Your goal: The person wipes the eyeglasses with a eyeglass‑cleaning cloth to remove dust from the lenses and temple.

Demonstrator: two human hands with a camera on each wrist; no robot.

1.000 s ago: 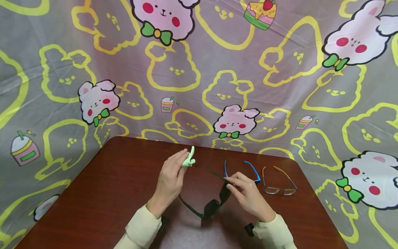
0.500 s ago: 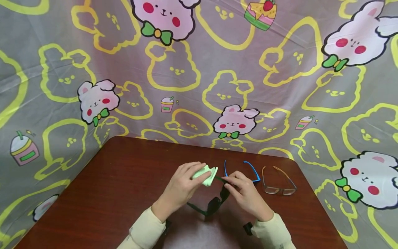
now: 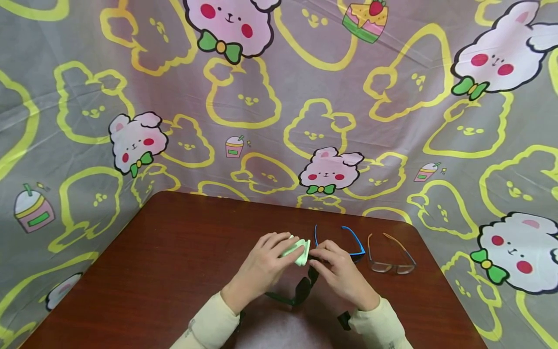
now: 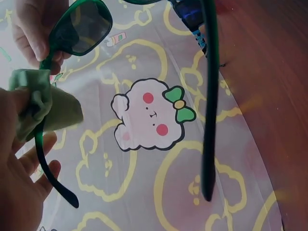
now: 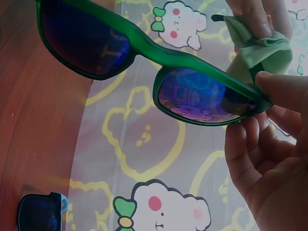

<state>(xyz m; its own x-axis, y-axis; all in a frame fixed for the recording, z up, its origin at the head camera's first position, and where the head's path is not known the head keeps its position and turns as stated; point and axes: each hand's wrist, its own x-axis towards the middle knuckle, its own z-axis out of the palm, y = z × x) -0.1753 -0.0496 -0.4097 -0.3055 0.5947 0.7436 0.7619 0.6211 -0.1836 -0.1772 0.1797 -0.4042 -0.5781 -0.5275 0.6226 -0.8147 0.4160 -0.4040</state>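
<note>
Dark green sunglasses (image 5: pixel 168 62) with tinted lenses are held above the table, temples unfolded. My right hand (image 3: pixel 342 271) pinches them at the hinge corner of one lens. With my left hand (image 3: pixel 263 264) I hold a pale green cloth (image 3: pixel 298 250) folded around the temple on that same side. In the left wrist view the cloth (image 4: pixel 45 103) wraps the temple near the hinge, and the temple's tip (image 4: pixel 70 198) sticks out past my fingers. The other temple (image 4: pixel 210 106) points free. In the head view my left hand hides part of the sunglasses.
On the brown table (image 3: pixel 174 252), blue-framed glasses (image 3: pixel 355 240) lie just beyond my right hand. Glasses with orange-brown temples (image 3: pixel 392 266) lie to their right. A patterned cloth backdrop (image 3: pixel 257 106) surrounds the table's back and sides.
My left hand has moved right and toward me, bringing the cloth from around the temple's far end up close to the hinge. My right hand keeps its pinch, shifting only slightly.
</note>
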